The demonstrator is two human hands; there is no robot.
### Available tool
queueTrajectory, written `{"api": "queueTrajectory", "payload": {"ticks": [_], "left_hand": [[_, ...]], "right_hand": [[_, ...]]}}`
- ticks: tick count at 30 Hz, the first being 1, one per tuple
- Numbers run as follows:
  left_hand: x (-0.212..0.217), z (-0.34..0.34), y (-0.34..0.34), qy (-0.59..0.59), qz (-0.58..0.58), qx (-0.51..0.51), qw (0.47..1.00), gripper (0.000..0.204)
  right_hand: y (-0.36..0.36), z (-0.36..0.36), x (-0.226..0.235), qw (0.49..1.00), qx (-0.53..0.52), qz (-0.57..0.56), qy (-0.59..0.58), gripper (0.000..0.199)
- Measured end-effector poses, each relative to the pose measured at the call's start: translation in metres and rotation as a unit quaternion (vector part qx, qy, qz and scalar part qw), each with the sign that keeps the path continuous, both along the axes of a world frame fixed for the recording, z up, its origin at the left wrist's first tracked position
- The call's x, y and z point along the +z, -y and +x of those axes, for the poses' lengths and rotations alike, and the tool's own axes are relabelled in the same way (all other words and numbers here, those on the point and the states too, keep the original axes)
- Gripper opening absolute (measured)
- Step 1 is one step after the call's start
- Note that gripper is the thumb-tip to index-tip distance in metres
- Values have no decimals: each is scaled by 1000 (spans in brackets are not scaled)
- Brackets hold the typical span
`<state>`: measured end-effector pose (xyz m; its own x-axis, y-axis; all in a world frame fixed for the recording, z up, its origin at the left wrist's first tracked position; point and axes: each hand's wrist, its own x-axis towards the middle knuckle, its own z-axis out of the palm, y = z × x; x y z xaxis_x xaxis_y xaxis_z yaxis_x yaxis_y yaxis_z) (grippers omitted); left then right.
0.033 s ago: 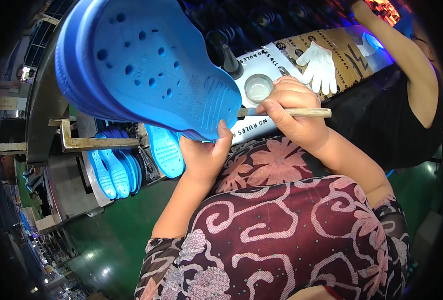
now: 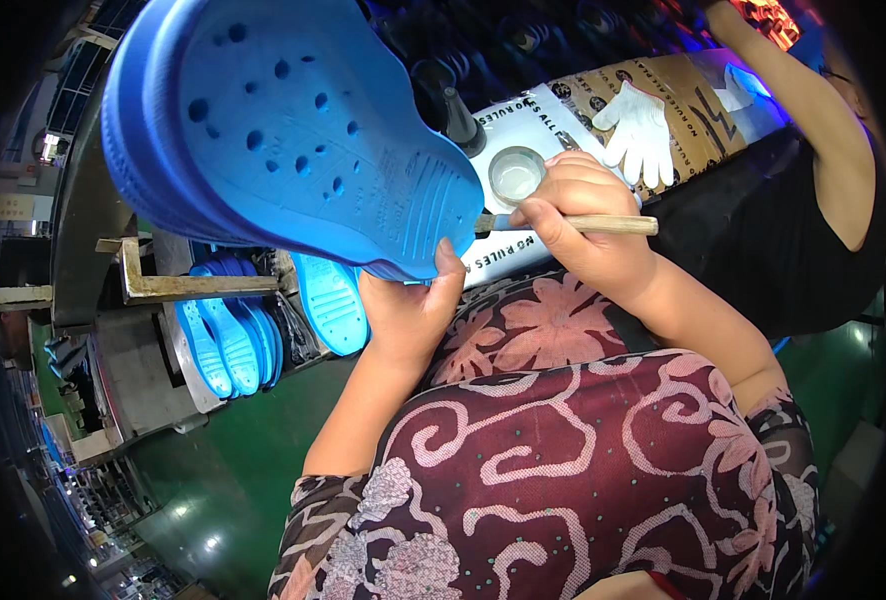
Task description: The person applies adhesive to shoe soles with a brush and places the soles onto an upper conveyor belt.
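Note:
My left hand [image 2: 408, 305] grips the narrow near end of a large blue shoe sole [image 2: 363, 190], its thumb on the upper face. The sole has round holes in its wide part and grooves near the held end. Thick, layered edges show on its left side; whether it is one piece or several stacked is hard to tell. In my right hand [image 2: 593, 225] is a brush [image 2: 618, 225] with a pale wooden handle, closed in the fingers. Its dark tip meets or nearly meets the sole's right edge. Just behind that hand stands a small round clear glass [image 2: 516, 176].
A white glove [image 2: 635, 135] lies on brown cardboard [image 2: 698, 115] at the right. Behind the glass stands a dark cone-shaped object [image 2: 461, 125]. More blue soles [image 2: 228, 345] rest at the left beyond a worn angled bar [image 2: 198, 287]. Another person's arm [image 2: 813, 110] reaches in at far right.
The blue sole has shifted very slightly left in my left hand. The brush and my right hand have barely moved.

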<state>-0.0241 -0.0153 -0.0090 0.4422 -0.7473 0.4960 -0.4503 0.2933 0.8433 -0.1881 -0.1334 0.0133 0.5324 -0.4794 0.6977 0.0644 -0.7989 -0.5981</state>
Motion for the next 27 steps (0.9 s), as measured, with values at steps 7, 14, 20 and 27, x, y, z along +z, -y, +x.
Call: {"api": "queueTrajectory", "payload": {"ticks": [7, 14, 20, 27], "left_hand": [[1, 4, 1, 28, -5, -2, 1000, 16], [5, -1, 1, 24, 4, 13, 1000, 18], [1, 1, 0, 14, 0, 7, 1000, 18], [-3, -1, 1, 13, 11, -7, 1000, 23]], "right_hand": [[0, -8, 5, 999, -40, 8, -29, 19], [2, -1, 6, 999, 2, -10, -36, 18], [5, -10, 6, 995, -49, -24, -82, 21], [-2, -1, 5, 999, -6, -36, -22, 22]]}}
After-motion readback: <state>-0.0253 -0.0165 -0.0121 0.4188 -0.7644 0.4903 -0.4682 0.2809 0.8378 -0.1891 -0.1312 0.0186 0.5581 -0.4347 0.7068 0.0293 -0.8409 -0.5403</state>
